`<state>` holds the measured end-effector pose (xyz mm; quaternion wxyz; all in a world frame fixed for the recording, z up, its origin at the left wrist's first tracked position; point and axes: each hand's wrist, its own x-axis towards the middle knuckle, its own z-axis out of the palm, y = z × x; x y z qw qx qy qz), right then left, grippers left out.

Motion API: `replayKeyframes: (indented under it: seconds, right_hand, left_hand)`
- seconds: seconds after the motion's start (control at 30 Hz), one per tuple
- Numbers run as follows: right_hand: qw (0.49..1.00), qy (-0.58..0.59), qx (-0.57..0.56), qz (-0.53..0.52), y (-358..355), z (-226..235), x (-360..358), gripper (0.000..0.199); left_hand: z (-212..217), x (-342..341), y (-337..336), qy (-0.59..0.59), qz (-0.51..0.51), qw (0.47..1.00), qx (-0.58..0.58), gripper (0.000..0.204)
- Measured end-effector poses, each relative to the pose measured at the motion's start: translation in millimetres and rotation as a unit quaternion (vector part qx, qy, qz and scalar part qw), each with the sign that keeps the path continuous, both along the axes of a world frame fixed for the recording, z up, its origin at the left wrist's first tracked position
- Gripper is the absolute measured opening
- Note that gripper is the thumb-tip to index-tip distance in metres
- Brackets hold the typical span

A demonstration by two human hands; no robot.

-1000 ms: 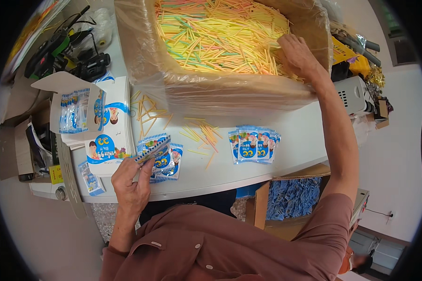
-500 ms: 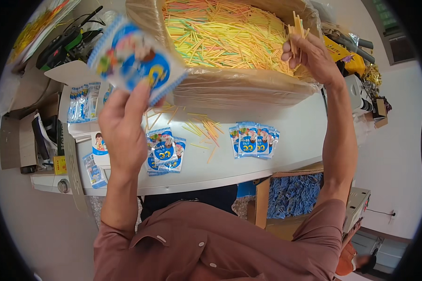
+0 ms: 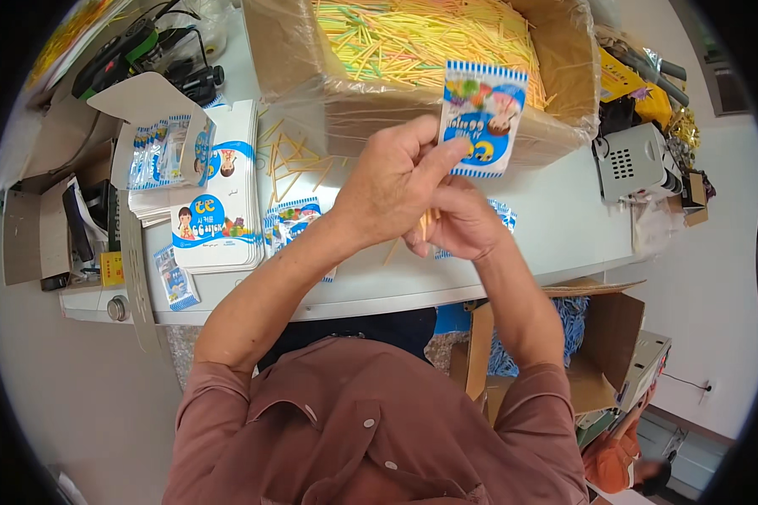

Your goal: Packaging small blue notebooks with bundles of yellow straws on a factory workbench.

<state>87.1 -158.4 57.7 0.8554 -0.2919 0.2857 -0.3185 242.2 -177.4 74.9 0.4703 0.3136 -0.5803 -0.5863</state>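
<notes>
My left hand point(image 3: 387, 181) pinches a small blue-and-white printed packet point(image 3: 483, 118), held up in front of the large carton. Close below it, my right hand point(image 3: 467, 225) is closed round a little bunch of thin pale sticks point(image 3: 428, 222); the two hands meet, and the fingers partly hide the sticks. The carton point(image 3: 370, 109), lined with clear plastic, holds a mass of yellow, orange and green sticks point(image 3: 429, 42). On the table, flat packets point(image 3: 293, 217) lie behind my left forearm, and more packets point(image 3: 504, 215) show beyond my right hand.
Loose sticks point(image 3: 290, 164) lie before the carton. At left are a stack of printed white cartons point(image 3: 248, 168) and an opened box of packets point(image 3: 164, 156). Below the table's right edge stands a cardboard box point(image 3: 606, 337) with blue strands. A person in orange point(image 3: 612, 463) is at lower right.
My right hand has come from the carton down toward the middle with the sticks. My left hand has carried the packet rightward, and both hands now meet.
</notes>
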Motion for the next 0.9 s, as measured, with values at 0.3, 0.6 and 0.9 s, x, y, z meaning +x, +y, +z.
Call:
replayKeyframes:
  seconds: [0.3, 0.6, 0.9]
  right_hand:
    - [0.996, -0.084, -0.015, 0.015, 12.6, -22.0, -4.4, 0.022]
    - [0.949, 0.150, -0.214, -0.179, 43.8, -60.2, 5.2, 0.023]
    - [0.790, 0.405, -0.348, -0.303, 99.7, -135.7, -4.6, 0.015]
  left_hand:
    - [-13.3, 17.4, 6.4, 0.143, 0.068, 0.984, 0.083, 0.023]
    - [-52.8, 53.8, 64.3, 0.071, 0.175, 0.966, 0.174, 0.017]
    - [-78.0, 81.0, 86.3, 0.170, 0.215, 0.939, 0.208, 0.018]
